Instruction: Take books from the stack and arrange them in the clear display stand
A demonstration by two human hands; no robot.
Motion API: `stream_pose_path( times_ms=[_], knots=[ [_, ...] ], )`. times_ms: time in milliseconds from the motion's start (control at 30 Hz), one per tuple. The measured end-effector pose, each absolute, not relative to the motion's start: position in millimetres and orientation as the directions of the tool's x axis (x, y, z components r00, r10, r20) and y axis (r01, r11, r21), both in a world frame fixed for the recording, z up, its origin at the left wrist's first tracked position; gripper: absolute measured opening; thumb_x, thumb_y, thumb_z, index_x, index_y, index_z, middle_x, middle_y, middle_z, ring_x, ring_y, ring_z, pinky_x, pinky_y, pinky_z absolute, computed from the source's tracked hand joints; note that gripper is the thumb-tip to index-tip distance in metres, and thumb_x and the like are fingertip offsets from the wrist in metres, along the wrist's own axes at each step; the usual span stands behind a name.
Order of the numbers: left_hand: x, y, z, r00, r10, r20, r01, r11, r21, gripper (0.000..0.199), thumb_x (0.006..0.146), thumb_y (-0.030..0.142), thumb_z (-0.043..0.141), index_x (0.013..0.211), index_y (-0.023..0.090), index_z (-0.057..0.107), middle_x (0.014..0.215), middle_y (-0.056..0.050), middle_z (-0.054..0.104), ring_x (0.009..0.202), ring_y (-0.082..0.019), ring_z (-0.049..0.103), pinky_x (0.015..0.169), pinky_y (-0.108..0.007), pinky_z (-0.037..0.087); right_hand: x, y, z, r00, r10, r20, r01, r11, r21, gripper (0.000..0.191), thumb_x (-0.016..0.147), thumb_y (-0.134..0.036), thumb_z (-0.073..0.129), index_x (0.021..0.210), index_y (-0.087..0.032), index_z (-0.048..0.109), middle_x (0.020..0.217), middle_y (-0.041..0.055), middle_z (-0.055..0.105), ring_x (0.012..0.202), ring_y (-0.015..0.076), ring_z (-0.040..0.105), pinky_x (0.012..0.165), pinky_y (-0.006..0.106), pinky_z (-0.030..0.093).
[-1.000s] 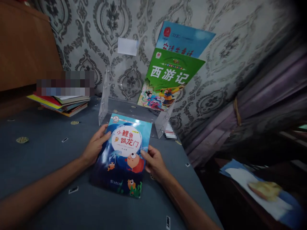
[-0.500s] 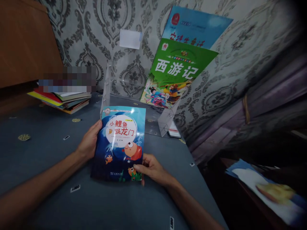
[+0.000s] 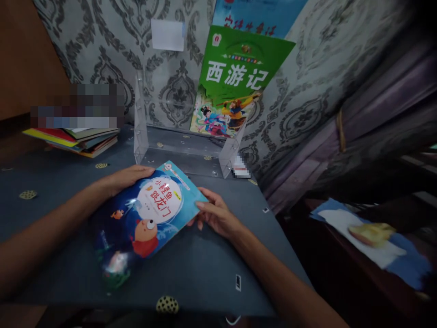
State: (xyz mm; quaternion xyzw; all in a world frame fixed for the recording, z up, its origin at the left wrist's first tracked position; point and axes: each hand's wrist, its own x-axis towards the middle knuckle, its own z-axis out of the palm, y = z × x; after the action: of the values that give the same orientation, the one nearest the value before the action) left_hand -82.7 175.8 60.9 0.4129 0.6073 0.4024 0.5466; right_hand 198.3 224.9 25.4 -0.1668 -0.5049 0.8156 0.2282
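A blue children's book (image 3: 159,200) with a cartoon fish on its cover is held tilted above the table, its top edge turned toward the upper right. My left hand (image 3: 131,176) is closed on its left upper edge, fingers partly hidden behind it. My right hand (image 3: 215,212) pinches the upper right corner, thumb on the cover. Beyond the book stands a clear acrylic rack (image 3: 184,161). A green book (image 3: 235,82) stands upright in its right part, with a blue book (image 3: 259,16) behind, cut off by the top of the view.
A stack of books (image 3: 85,143) lies at the back left of the grey patterned table (image 3: 191,282). A small white item (image 3: 241,167), partly blurred out, is by the rack's right side. Curtains (image 3: 317,155) hang at the right, above a blue-and-white cloth or bag (image 3: 368,237).
The book has turned clockwise, its lower end swinging left. My right hand has moved from the lower right edge to the upper right corner. The view has shifted slightly.
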Motion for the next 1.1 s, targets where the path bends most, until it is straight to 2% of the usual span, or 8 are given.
stream_pose_path(
  times_ms=[100,167,233,300,367,500,800,1100],
  knots=[
    [-89.5,182.8,69.8,0.02,0.973,-0.232,0.542,0.184,0.82,0.029,0.083,0.048,0.064,0.086,0.021,0.075,0.091,-0.007,0.075,0.084,-0.025,0.069,0.075,-0.034,0.055,199.1,228.4,19.6,-0.892,0.43,-0.143,-0.046,-0.399,-0.916,0.044,0.078,-0.036,0.079,0.109,-0.015,0.056,0.072,0.0008,0.073,0.06,0.0165,0.074,0.045,0.018,0.055],
    [-80.6,176.9,72.4,0.05,0.997,-0.057,0.834,-0.01,0.552,0.027,0.088,0.042,0.058,0.091,0.02,0.073,0.099,-0.01,0.071,0.092,-0.027,0.066,0.08,-0.038,0.053,199.6,231.1,15.7,-0.905,0.371,-0.207,0.052,-0.387,-0.921,0.035,0.078,-0.031,0.078,0.102,-0.013,0.059,0.072,0.0013,0.072,0.059,0.0151,0.073,0.046,0.017,0.055],
    [-60.0,162.2,71.4,0.128,0.983,0.129,0.96,-0.156,0.231,0.025,0.093,0.038,0.053,0.097,0.019,0.069,0.107,-0.012,0.067,0.099,-0.029,0.063,0.083,-0.041,0.05,200.1,232.9,13.7,-0.909,0.342,-0.238,0.097,-0.383,-0.919,0.028,0.08,-0.025,0.075,0.099,-0.012,0.06,0.071,0.0012,0.072,0.058,0.0143,0.073,0.046,0.016,0.054],
    [-32.2,142.4,67.0,0.254,0.954,0.156,0.96,-0.268,0.076,0.028,0.098,0.038,0.046,0.097,0.018,0.066,0.104,-0.012,0.064,0.097,-0.027,0.062,0.081,-0.04,0.05,200.6,233.7,13.8,-0.909,0.335,-0.249,0.106,-0.392,-0.914,0.021,0.082,-0.021,0.07,0.099,-0.012,0.061,0.072,0.0014,0.072,0.059,0.014,0.073,0.046,0.016,0.053],
    [-5.2,123.5,59.9,0.359,0.929,0.086,0.927,-0.366,0.083,0.03,0.1,0.043,0.046,0.1,0.018,0.063,0.103,-0.009,0.063,0.093,-0.025,0.061,0.078,-0.038,0.051,200.8,233.5,15.3,-0.907,0.334,-0.257,0.11,-0.402,-0.909,0.015,0.085,-0.016,0.065,0.099,-0.012,0.062,0.072,0.0014,0.072,0.059,0.0134,0.073,0.047,0.016,0.054],
    [22.3,102.8,44.2,0.359,0.92,0.155,0.933,-0.354,-0.059,0.036,0.093,0.047,0.059,0.109,0.015,0.06,0.11,-0.014,0.064,0.102,-0.032,0.059,0.084,-0.047,0.051,200.0,233.1,17.0,-0.897,0.347,-0.273,0.122,-0.4,-0.908,0.013,0.087,-0.011,0.057,0.099,-0.011,0.063,0.068,-0.0002,0.07,0.052,0.0108,0.069,0.044,0.016,0.051],
    [15.5,100.5,38.8,0.387,0.834,0.394,0.905,-0.425,0.01,0.033,0.103,0.034,0.039,0.1,0.015,0.066,0.099,-0.011,0.073,0.092,-0.028,0.069,0.08,-0.043,0.057,199.3,234.6,14.1,-0.877,0.384,-0.287,0.116,-0.411,-0.904,0.011,0.088,-0.009,0.056,0.097,-0.013,0.06,0.065,-0.0008,0.068,0.05,0.0105,0.066,0.042,0.016,0.048],
    [16.3,100.1,39.5,0.385,0.811,0.44,0.889,-0.455,0.061,0.027,0.1,0.028,0.046,0.101,0.015,0.07,0.103,-0.01,0.076,0.093,-0.026,0.072,0.083,-0.043,0.06,198.4,233.2,15.2,-0.877,0.397,-0.27,0.103,-0.394,-0.913,0.016,0.086,-0.005,0.052,0.098,-0.013,0.059,0.064,-0.0019,0.067,0.049,0.0102,0.066,0.041,0.015,0.048]
  ],
)
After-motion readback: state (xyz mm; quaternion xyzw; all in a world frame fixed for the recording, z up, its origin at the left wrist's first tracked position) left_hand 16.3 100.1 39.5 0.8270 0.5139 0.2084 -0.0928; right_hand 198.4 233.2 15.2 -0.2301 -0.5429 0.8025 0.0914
